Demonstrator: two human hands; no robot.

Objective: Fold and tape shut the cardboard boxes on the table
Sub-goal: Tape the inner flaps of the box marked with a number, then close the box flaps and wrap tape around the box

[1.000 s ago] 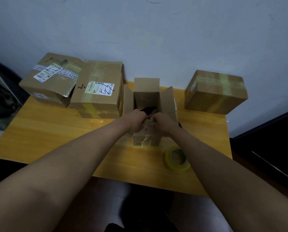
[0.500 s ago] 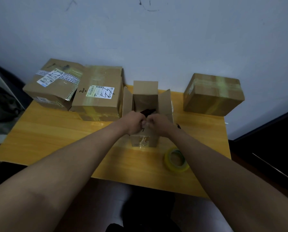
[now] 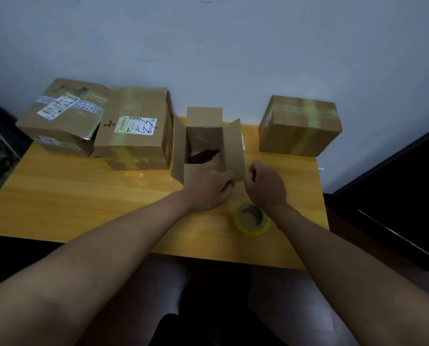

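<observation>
Item: open cardboard box [image 3: 204, 146], standing mid-tabletop toward the back edge, all four flaps up, something dark lying inside. Change: the hands, a second ago bunched together over the near flap, are now parting. Left hand [image 3: 209, 188] is curling loosely against the box's near wall; whether it grips is unclear. Right hand [image 3: 266, 186] is hovering fisted beside the right flap, holding nothing visible. Tape roll [image 3: 252, 218] is waiting near the front edge. Reading: folding is only beginning.

Parcel-packing room (3 taped boxes [image 3: 299, 126])
</observation>
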